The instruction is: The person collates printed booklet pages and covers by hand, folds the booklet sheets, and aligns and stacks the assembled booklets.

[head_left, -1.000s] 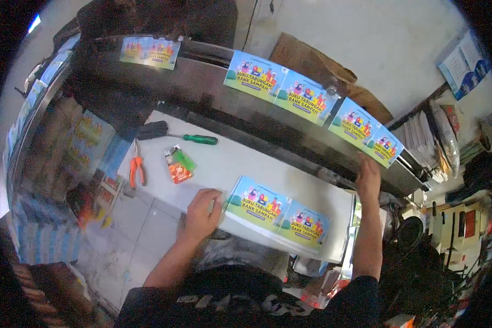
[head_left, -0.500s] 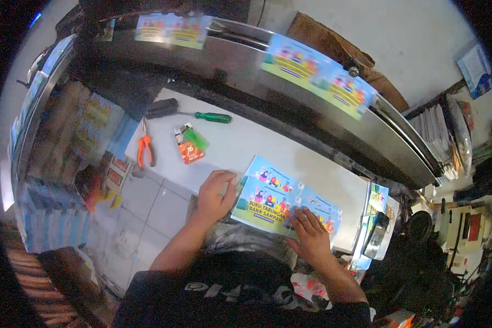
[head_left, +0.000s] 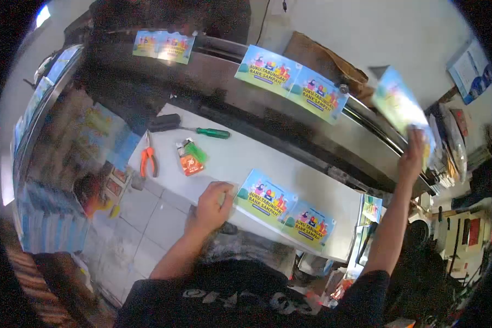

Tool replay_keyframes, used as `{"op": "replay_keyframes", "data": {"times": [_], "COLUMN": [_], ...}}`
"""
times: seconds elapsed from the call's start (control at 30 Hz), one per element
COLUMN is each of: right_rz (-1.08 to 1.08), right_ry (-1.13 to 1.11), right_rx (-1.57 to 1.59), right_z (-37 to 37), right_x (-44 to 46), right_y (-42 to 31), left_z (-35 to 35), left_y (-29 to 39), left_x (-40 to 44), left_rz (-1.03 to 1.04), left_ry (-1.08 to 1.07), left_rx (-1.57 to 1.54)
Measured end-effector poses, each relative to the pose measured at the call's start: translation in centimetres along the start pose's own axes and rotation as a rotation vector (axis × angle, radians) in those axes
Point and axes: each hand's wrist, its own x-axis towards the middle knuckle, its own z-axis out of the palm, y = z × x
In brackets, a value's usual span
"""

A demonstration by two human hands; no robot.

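Observation:
My right hand [head_left: 413, 156] is raised at the right, closed on the lower end of a printed cover sheet [head_left: 399, 101] that tilts upward and is blurred by motion. On the white tabletop [head_left: 306, 167] lies a stack of the same covers [head_left: 287, 210], lettered "BUKU TABUNGAN BANK SAMPAH". My left hand [head_left: 212, 205] rests at the stack's left edge, fingers loosely bent, thumb apart, nothing visible in it. Another cover [head_left: 292, 82] leans on the metal ledge beyond the table, and a further cover [head_left: 163, 46] is to its left.
Orange-handled pliers [head_left: 148, 156], a green-handled screwdriver [head_left: 213, 133], and a red-and-white packet [head_left: 191, 163] with a green lighter [head_left: 195, 150] lie on the table's left part. The long metal ledge [head_left: 218, 63] curves around the back. Stacked booklets [head_left: 52, 221] stand at the lower left.
My right hand has gone from the stack up and to the right, taking a cover sheet with it. The left hand stays by the stack. The view has shifted slightly.

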Motion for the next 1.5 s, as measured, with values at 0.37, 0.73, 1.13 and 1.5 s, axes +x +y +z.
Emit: {"op": "replay_keyframes", "data": {"times": [0.37, 0.73, 1.13, 1.5], "right_rz": [-0.046, -0.26, 0.179, -0.048], "right_ry": [-0.826, -1.065, -0.125, -0.263], "right_rx": [0.586, 0.574, 0.177, 0.087], "right_z": [-0.9, -8.2, -5.6, 5.8], "right_x": [-13.8, -19.4, -2.8, -9.2], "right_y": [-14.7, -20.7, -4.1, 0.8], "left_z": [0.8, 0.3, 0.0, -0.4], "left_y": [-1.0, -0.6, 0.2, 0.0], "left_x": [-0.7, 0.0, 0.1, 0.4], "left_rz": [0.027, 0.076, -0.021, -0.033], "left_ry": [0.033, 0.017, -0.03, -0.003], "left_rx": [0.05, 0.058, 0.0, -0.037]}}
